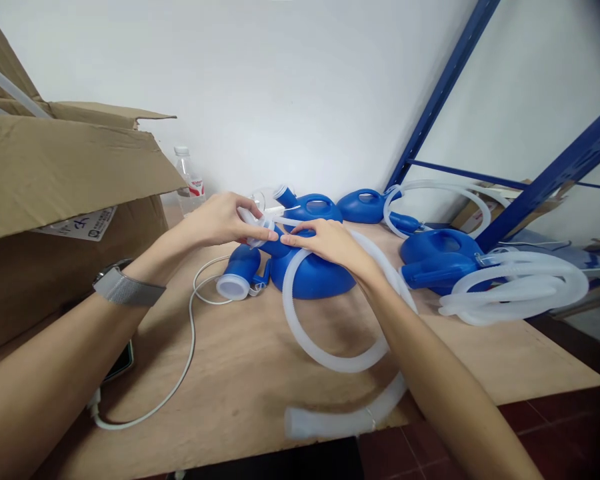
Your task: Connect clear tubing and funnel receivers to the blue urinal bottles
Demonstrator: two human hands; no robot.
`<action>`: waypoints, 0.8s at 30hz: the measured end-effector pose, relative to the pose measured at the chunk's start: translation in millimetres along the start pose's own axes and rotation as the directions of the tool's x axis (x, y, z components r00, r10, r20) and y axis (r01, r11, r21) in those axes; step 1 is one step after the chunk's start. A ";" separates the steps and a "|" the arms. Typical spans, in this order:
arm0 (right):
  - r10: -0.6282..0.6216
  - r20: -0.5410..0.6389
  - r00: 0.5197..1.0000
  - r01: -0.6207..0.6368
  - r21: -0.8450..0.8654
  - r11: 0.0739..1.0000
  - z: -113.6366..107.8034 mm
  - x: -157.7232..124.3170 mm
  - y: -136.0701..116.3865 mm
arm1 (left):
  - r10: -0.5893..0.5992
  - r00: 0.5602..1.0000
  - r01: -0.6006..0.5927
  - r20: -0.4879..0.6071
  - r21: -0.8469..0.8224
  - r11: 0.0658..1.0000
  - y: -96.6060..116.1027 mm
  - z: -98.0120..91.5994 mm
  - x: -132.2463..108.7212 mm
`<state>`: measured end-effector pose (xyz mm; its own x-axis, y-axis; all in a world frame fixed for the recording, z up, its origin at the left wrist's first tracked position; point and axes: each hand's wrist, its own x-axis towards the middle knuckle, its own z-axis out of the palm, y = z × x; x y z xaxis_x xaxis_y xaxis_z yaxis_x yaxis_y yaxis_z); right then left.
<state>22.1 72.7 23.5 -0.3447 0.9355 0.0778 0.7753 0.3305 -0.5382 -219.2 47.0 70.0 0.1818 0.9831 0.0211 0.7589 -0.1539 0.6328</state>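
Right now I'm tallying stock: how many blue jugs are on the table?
4: one under both hands, one behind it, one by the wall, one at right among hoses. More may be hidden.

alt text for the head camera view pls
Two bare hands meet over a blue plastic container on a wooden table: the left hand pinches a white fitting at its neck, the right hand rests on top. A translucent hose loops toward the viewer, with a cardboard box at left.
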 end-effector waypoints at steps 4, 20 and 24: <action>-0.020 -0.033 0.999 0.020 0.001 1.000 2.6 -0.4 2.3 | 0.043 0.997 -0.044 -0.060 -0.018 0.999 -0.5 7.5 -1.1; 0.007 -0.073 0.997 -0.009 -0.021 1.000 9.0 0.9 5.3 | 0.313 0.942 -0.269 -0.125 0.280 0.922 -17.3 32.7 4.4; -0.007 -0.056 0.998 0.005 -0.032 0.999 7.4 0.0 3.7 | 0.375 0.924 -0.300 -0.080 0.460 0.836 -13.1 32.9 -0.3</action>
<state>21.1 73.0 15.3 -0.3199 0.9387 0.1286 0.7899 0.3392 -0.5109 -208.7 45.5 36.2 0.4024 0.8583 0.3184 0.8674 -0.4686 0.1671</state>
